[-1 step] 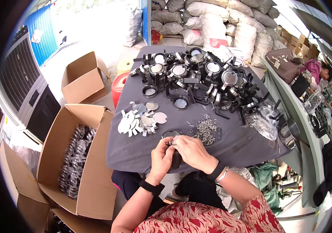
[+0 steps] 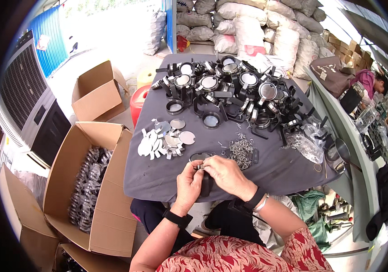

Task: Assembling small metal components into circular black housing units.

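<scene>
Close to the table's near edge, my left hand (image 2: 188, 185) pinches the side of a black ring-shaped part with a handle (image 2: 201, 156). The ring faces up, and its black handle hangs toward me between my hands. My right hand (image 2: 226, 176) meets it from the right, its fingertips closed at the joint by a small metal piece; what they hold is too small to make out. Right of the ring lies a heap of small metal clips (image 2: 242, 152). To the left is a pile of thin silver discs with tabs (image 2: 167, 140).
A large heap of black handled rings (image 2: 230, 86) covers the far table (image 2: 157, 181). At its right are a clear plastic bag of small parts (image 2: 309, 147) and a metal pan (image 2: 337, 154). Left stands a cardboard box (image 2: 112, 213) of wrapped parts. A person (image 2: 366, 84) sits far right.
My right hand has shifted slightly to the right, its fingers still at the ring's joint. My left hand and the black ring stay nearly in place.
</scene>
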`<state>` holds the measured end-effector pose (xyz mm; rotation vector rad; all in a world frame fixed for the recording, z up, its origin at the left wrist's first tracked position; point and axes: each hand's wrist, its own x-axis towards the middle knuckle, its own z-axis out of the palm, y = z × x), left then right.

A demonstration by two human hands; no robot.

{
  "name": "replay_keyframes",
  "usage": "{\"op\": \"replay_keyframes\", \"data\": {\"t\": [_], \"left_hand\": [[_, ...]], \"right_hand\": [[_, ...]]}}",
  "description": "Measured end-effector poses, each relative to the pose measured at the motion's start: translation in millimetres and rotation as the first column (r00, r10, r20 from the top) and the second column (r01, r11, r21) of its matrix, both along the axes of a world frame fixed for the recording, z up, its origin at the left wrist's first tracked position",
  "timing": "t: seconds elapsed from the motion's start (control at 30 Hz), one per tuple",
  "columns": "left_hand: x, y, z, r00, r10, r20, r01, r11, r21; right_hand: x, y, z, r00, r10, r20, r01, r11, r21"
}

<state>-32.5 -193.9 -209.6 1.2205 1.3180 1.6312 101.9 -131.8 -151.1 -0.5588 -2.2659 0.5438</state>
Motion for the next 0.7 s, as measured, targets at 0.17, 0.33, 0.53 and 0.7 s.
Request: {"op": "replay_keyframes", "data": {"t": [0.17,0.33,0.53,0.7], "left_hand": [[0,-1,3,0.998,0.044,-0.038,-0.045,0.999,-0.027],[-1,-3,1,0.999,0.045,-0.015,-0.045,0.999,-0.02],[9,5,13,0.998,0.041,-0.044,-0.043,0.998,-0.041],[-9,-3,-6,0.991,0.103,-0.087,-0.096,0.992,0.085]], "right_hand": [[45,36,18,0.956,-0.278,-0.098,0.253,0.945,-0.209],[48,38,13,0.941,-0.296,0.166,0.298,0.954,0.009],[30,52,-3,0.668,-0.567,0.481,0.391,0.818,0.422],[-14,61,-33,0.679,-0.531,0.506,0.324,0.836,0.443]]}}
